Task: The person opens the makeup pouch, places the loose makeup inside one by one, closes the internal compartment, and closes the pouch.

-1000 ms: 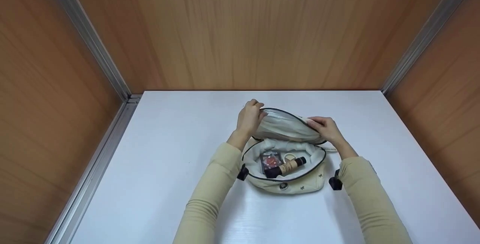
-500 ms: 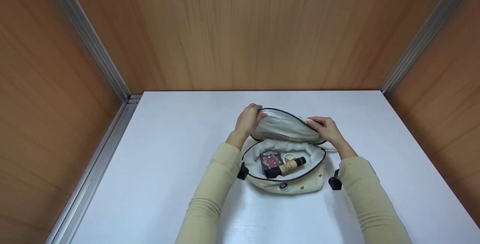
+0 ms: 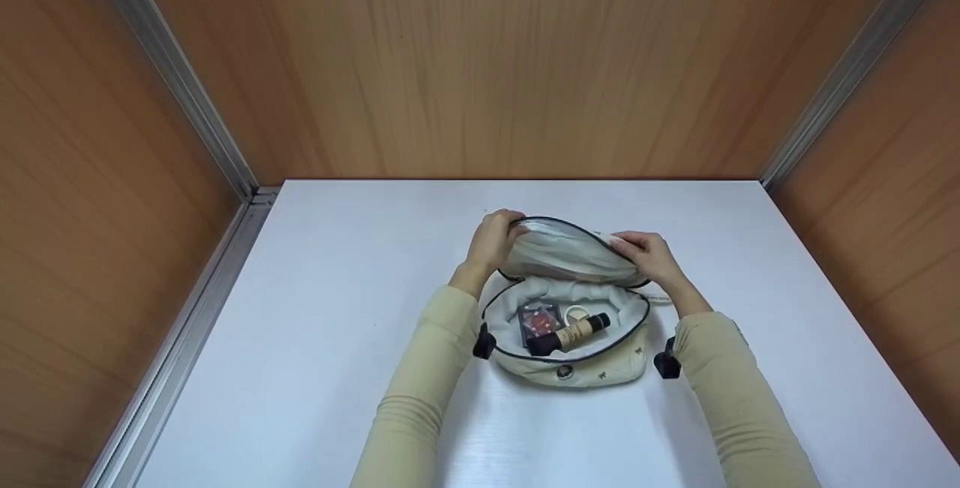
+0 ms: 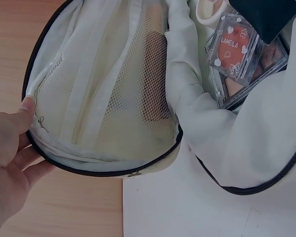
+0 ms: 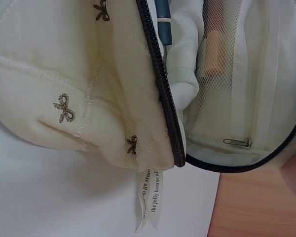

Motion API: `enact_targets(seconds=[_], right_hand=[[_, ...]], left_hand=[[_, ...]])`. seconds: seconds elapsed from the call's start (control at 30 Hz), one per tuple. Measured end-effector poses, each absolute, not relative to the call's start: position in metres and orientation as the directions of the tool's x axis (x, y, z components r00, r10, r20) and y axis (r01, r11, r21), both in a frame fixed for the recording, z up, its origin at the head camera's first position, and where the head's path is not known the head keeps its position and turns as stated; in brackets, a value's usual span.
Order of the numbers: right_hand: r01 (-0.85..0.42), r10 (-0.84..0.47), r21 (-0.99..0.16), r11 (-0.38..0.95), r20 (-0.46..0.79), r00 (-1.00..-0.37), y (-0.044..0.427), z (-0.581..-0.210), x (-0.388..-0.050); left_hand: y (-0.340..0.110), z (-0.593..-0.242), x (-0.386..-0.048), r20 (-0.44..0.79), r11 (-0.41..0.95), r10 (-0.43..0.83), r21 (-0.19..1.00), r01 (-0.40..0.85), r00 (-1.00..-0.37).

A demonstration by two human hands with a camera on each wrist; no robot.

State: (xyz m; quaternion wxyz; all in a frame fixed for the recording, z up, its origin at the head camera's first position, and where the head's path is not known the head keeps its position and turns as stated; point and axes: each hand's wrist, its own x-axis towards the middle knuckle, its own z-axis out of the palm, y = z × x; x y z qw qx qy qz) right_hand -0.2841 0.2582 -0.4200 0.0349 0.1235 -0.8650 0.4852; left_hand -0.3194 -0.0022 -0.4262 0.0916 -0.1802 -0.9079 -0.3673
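A cream makeup bag (image 3: 611, 369) sits unzipped on the white table, its lid (image 3: 574, 257) raised at the back. My left hand (image 3: 489, 243) pinches the lid's left edge, thumb inside and fingers behind, as the left wrist view shows. At the lid's right edge, my right hand (image 3: 651, 257) grips the rim between thumb and fingers; the right wrist view catches only a bit of that hand (image 5: 295, 174). Inside the bag lie a clear-lidded makeup compact (image 4: 233, 48), a beige tube with black ends (image 3: 576, 333) and a pale ring-shaped item (image 3: 577, 313).
Behind the lid's mesh pocket (image 4: 121, 98) shows a long brown and orange item (image 5: 215, 52). A small zipper pull (image 5: 237, 142) lies on the lining. A printed ribbon tag (image 5: 150, 197) hangs from the bag's side. Wooden panels (image 3: 480, 61) stand behind the white table (image 3: 337, 323).
My left hand has slid slightly down and left along the lid's edge. The right hand and the bag's contents stay nearly where they were.
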Motion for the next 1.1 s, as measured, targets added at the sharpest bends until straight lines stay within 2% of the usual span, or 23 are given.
enact_targets(seconds=[0.47, 0.77, 0.93, 1.1], right_hand=[[-0.258, -0.19, -0.814, 0.52, 0.184, -0.964, 0.272, -0.443, -0.302], [-0.233, -0.165, -0.827, 0.512, 0.171, -0.971, 0.268, -0.43, -0.295], [-0.251, -0.137, -0.833, 0.493, 0.21, -0.968, 0.261, -0.413, -0.282], [-0.276, -0.103, -0.827, 0.49, 0.26, -0.96, 0.272, -0.422, -0.289]], left_hand=[[-0.002, -0.426, -0.316, 0.323, 0.716, 0.18, 0.605, 0.348, -0.929], [0.002, -0.43, -0.316, 0.352, 0.754, 0.145, 0.565, 0.334, -0.925], [0.002, -0.432, -0.315, 0.363, 0.773, 0.12, 0.55, 0.317, -0.924], [0.001, -0.434, -0.315, 0.362, 0.773, 0.097, 0.559, 0.299, -0.927]])
